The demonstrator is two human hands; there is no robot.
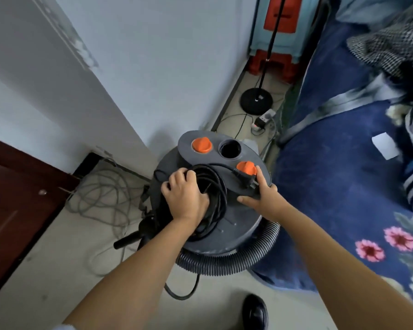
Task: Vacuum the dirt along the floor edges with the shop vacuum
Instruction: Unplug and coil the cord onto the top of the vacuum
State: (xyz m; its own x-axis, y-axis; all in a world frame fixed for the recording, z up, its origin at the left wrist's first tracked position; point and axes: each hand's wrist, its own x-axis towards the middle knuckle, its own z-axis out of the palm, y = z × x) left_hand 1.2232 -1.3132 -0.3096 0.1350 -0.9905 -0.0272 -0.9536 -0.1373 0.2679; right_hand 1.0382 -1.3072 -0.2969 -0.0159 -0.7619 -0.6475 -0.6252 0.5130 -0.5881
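Observation:
The grey shop vacuum (239, 220) stands on the floor in the middle of the head view, with two orange knobs (202, 145) and an open round port (229, 148) on its lid. A black power cord (215, 186) lies coiled on top. My left hand (185, 197) grips the coil, fingers curled into it. My right hand (265, 196) pinches the cord's black plug (244, 178) beside the nearer orange knob. A ribbed grey hose (243, 256) wraps around the vacuum's base.
A white wall runs on the left, and a dark red door (14, 198) stands at far left. Loose grey cables (103, 196) lie by the skirting. A bed with a blue floral cover (343, 186) fills the right. Beyond are a power strip (264, 119), a black lamp base (256, 101) and stacked stools (275, 60).

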